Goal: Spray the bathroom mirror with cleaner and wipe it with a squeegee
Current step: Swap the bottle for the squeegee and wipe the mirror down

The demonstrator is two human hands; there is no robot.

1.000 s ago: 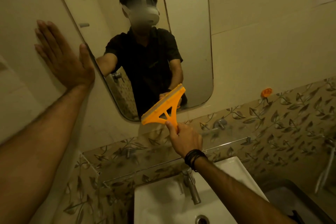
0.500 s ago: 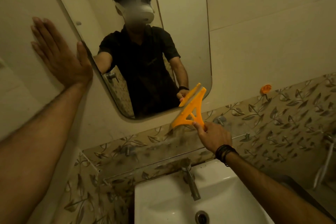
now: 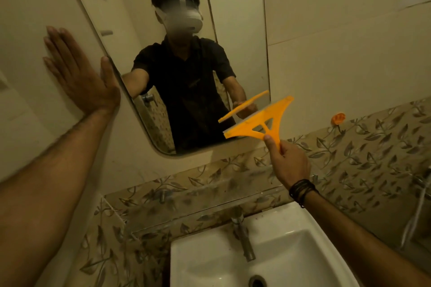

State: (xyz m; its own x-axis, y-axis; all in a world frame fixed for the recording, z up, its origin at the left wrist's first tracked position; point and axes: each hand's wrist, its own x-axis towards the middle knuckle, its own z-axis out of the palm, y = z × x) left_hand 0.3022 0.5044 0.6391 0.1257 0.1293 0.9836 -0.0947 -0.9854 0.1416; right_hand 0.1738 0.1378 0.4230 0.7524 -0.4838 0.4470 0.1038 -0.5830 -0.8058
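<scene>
R hand [image 3: 288,165]: pinches handle of orange squeegee [image 3: 261,121], thumb on top, fingers curled under.
Squeegee: blade tilted, at mirror's [image 3: 233,42] lower R corner, right end past the glass edge; contact w/ glass unclear.
L hand [image 3: 79,77]: flat, fingers straight, pressed on wall tile just beside mirror's L edge, holds nothing; prob. bracing the lean over the basin [image 3: 268,251].
Vs 0.5 s ago: blade swung from near-upright to more level; R hand shifted right.
Spray bottle: not in view.
</scene>
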